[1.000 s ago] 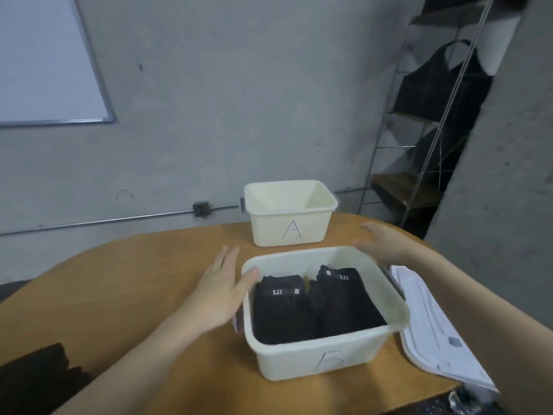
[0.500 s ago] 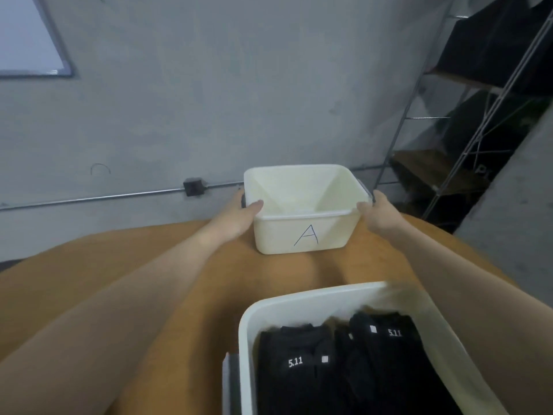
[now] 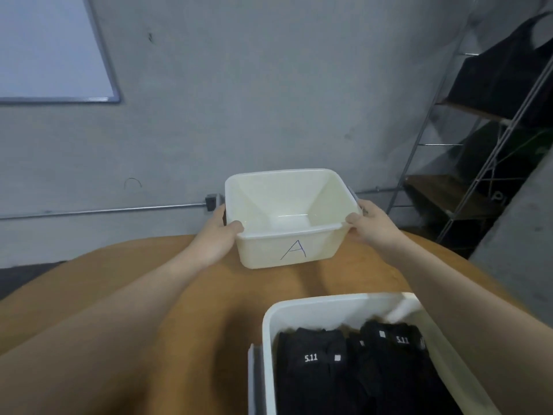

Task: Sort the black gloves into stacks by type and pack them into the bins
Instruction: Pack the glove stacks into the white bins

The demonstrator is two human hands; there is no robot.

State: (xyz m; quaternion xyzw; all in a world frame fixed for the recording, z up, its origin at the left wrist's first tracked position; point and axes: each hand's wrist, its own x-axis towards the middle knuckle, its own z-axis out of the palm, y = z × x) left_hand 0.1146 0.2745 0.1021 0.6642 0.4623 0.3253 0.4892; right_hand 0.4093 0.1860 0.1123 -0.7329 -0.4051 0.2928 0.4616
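A cream bin marked A [image 3: 323,247] is held above the far part of the wooden table [image 3: 191,301], tilted toward me, and its inside is bare. My left hand [image 3: 217,236] grips its left rim with the thumb over the front edge. My right hand [image 3: 372,224] grips its right rim the same way. Close to me stands a second white bin [image 3: 335,304] holding two stacks of folded black gloves [image 3: 317,363] with white 5.11 marks.
A grey concrete wall with a conduit pipe [image 3: 104,209] runs behind the table. A whiteboard [image 3: 51,49] hangs at the upper left. A metal shelf rack [image 3: 484,145] with dark items stands at the right, beside a concrete pillar [image 3: 523,229].
Both hands left the near bin, reached to bin A and took hold of its sides. Since half a second ago bin A has risen off the table and tilted toward me.
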